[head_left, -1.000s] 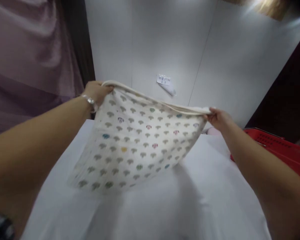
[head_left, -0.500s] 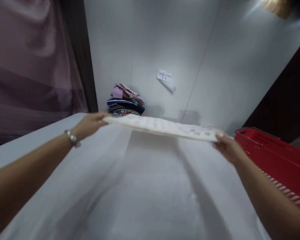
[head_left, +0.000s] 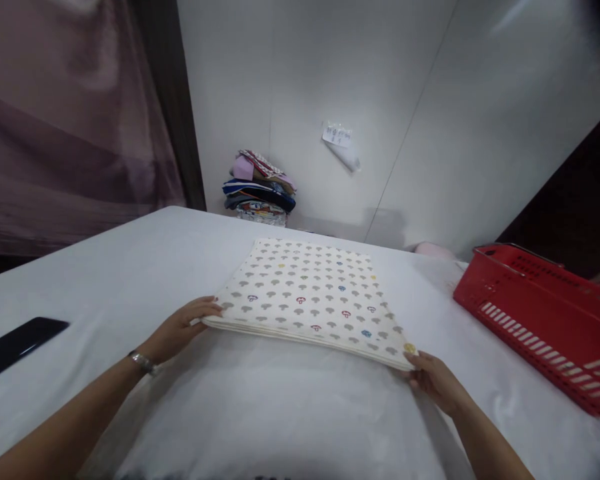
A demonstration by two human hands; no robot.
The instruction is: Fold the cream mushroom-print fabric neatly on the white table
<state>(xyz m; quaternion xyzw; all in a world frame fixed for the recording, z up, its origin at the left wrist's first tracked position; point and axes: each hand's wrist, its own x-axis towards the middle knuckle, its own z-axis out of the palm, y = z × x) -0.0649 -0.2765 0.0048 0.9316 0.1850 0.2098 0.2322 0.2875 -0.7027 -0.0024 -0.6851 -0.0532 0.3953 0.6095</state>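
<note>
A folded cream cloth point(head_left: 310, 287) printed with grey mushrooms and a few coloured ones lies stretched out over the white table, its layered near edge lifted slightly. My left hand point(head_left: 183, 327) pinches the near left corner, fingers on top. At the near right corner, my right hand point(head_left: 435, 380) grips the cloth between thumb and fingers. The cloth's far part rests flat on the white-covered table point(head_left: 280, 407). A bracelet point(head_left: 143, 362) circles my left wrist.
A red plastic basket point(head_left: 540, 320) stands on the table at the right. A dark flat phone-like object point(head_left: 23, 343) lies at the left. Beyond the far edge is a stack of folded clothes point(head_left: 260, 190) against the wall. A paper label point(head_left: 339, 137) hangs on the wall.
The cloth has come down from hanging in the air to lying on the table, with both hands still holding its near corners. Both hands have moved lower and nearer.
</note>
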